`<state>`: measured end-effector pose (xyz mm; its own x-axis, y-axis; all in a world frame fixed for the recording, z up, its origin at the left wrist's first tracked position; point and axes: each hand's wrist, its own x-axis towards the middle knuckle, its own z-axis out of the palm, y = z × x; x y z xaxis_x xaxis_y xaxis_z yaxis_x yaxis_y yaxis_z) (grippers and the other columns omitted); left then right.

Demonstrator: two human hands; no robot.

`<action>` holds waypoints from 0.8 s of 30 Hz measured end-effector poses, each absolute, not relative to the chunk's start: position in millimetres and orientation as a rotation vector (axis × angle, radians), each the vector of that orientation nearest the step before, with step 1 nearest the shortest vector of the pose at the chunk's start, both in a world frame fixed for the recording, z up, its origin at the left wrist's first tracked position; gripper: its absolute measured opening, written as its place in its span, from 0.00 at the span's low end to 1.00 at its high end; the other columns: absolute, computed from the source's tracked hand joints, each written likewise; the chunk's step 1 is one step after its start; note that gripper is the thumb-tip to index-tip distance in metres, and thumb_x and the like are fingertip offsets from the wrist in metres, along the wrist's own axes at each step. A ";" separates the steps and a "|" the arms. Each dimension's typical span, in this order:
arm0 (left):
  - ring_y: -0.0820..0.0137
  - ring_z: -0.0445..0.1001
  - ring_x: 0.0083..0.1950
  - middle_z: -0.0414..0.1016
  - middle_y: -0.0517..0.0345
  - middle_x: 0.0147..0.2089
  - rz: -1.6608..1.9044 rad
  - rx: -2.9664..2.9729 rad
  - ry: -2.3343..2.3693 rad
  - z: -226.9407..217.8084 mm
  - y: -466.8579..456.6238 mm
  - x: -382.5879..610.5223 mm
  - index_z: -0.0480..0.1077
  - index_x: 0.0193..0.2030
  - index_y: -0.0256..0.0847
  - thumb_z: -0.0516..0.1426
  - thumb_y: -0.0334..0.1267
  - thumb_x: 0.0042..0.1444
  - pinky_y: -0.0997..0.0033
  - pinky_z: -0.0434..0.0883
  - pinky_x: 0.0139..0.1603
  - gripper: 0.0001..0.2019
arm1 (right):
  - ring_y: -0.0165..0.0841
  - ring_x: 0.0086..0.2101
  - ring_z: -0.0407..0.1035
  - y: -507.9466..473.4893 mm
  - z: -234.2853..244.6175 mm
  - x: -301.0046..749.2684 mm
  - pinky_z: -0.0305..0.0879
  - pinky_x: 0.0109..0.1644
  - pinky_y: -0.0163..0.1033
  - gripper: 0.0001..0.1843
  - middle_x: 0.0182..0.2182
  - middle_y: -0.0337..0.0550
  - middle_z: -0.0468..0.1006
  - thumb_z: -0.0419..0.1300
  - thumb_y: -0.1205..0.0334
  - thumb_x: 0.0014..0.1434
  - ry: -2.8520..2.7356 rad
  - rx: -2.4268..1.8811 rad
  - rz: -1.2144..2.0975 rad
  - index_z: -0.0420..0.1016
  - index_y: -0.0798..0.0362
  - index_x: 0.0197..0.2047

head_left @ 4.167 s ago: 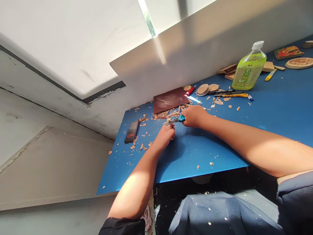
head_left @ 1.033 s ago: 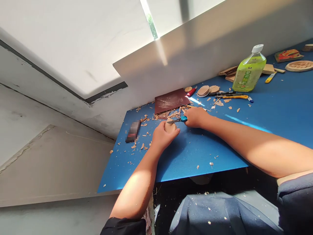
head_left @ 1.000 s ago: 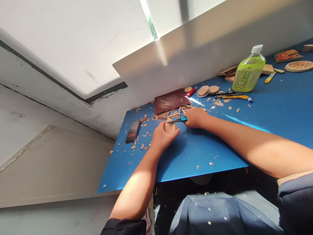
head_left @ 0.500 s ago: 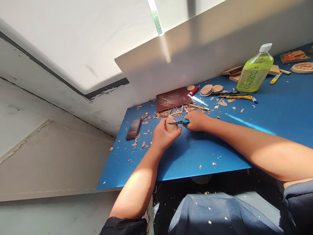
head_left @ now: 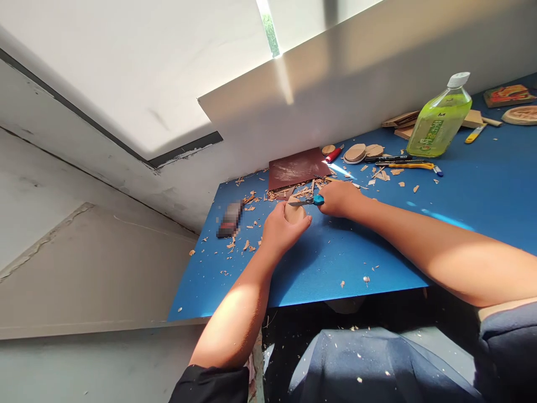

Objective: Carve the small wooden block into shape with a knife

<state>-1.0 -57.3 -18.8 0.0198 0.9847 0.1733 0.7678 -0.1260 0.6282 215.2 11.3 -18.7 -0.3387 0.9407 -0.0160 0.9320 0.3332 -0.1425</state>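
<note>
— How much room do we have around our hands?

— The front edge of the blue table point(head_left: 331, 274) runs nearer to us than both hands, with a broad stretch of blue surface between, dotted with a few chips. On our left, the side edge slants away beyond a blurred dark object point(head_left: 230, 218). Ahead, wood shavings point(head_left: 298, 193) and a dark red sheet point(head_left: 297, 168) crowd toward the wall point(head_left: 356, 95). The green bottle point(head_left: 440, 123) stands well apart, off to our right.

— And how are we holding things?

— Our left hand point(head_left: 282, 226) is curled around a pale wood piece point(head_left: 296, 214), in front of the shavings, thumb pointing right. Our right hand point(head_left: 339, 197) grasps a teal-handled knife point(head_left: 318, 200), back of the hand upward, its blade pointing left across the wood's upper part. Whether it bites in, we cannot tell.
</note>
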 end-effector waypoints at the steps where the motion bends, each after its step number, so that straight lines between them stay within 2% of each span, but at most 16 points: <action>1: 0.56 0.82 0.47 0.85 0.50 0.51 0.817 1.943 1.798 -19.0 -56.5 -1.1 0.77 0.56 0.46 0.72 0.55 0.55 0.62 0.73 0.43 0.26 | 0.52 0.51 0.82 12.3 -19.0 216.3 0.74 0.53 0.47 0.22 0.51 0.59 0.88 0.59 0.54 0.65 -2.503 -1.769 0.186 0.88 0.53 0.53; 11: 0.53 0.84 0.52 0.86 0.49 0.55 0.841 1.990 1.766 -18.2 -59.0 -3.1 0.76 0.60 0.47 0.73 0.53 0.54 0.59 0.77 0.49 0.29 | 0.48 0.47 0.83 6.5 -28.7 214.7 0.72 0.47 0.43 0.22 0.46 0.53 0.89 0.57 0.47 0.67 -2.573 -1.605 0.267 0.89 0.49 0.45; 18: 0.53 0.83 0.51 0.85 0.50 0.55 0.850 2.034 1.792 -15.4 -61.1 0.0 0.75 0.59 0.49 0.73 0.48 0.53 0.59 0.76 0.50 0.28 | 0.48 0.46 0.83 6.1 -25.5 210.7 0.72 0.47 0.43 0.20 0.46 0.54 0.89 0.58 0.51 0.66 -2.564 -1.647 0.303 0.89 0.50 0.47; 24: 0.52 0.83 0.52 0.85 0.49 0.56 0.845 2.008 1.807 -15.4 -62.3 2.9 0.75 0.60 0.49 0.74 0.49 0.53 0.57 0.76 0.50 0.29 | 0.49 0.47 0.83 8.8 -27.5 211.7 0.72 0.47 0.43 0.20 0.46 0.54 0.89 0.58 0.51 0.66 -2.555 -1.650 0.272 0.89 0.50 0.46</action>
